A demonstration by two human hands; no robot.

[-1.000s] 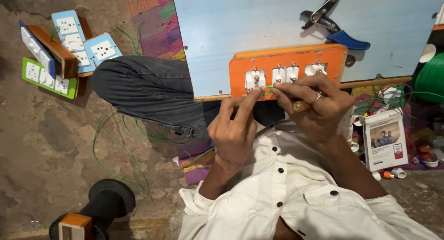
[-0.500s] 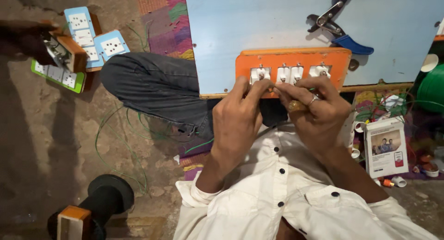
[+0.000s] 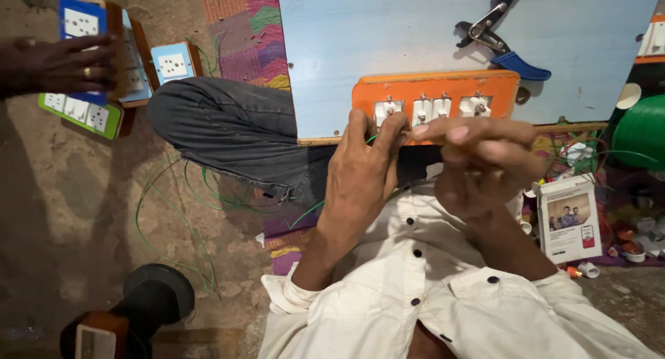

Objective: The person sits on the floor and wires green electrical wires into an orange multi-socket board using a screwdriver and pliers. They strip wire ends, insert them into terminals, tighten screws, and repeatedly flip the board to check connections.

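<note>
An orange switch panel (image 3: 436,99) with white switches and sockets lies on a light blue board (image 3: 360,47) across my lap. My left hand (image 3: 360,172) rests at the panel's near edge, with thumb and fingers pinched on a thin green wire (image 3: 307,213) that trails down past my knee. My right hand (image 3: 485,158) is blurred and hovers just right of it. Its fingers stretch left until they meet my left fingertips. Whether it holds anything is hidden by the blur.
Blue-handled pliers (image 3: 502,44) lie on the board behind the panel. Another person's hand (image 3: 59,65) rests on a stack of socket boxes (image 3: 131,61) at far left. Loose green wire (image 3: 173,213) loops on the ground. A small printed box (image 3: 569,220) and a green roll (image 3: 641,130) sit right.
My right hand has lifted off the panel and swung left, now blurred. The other person's hand has come onto the socket boxes. My left hand stays at the panel's edge.
</note>
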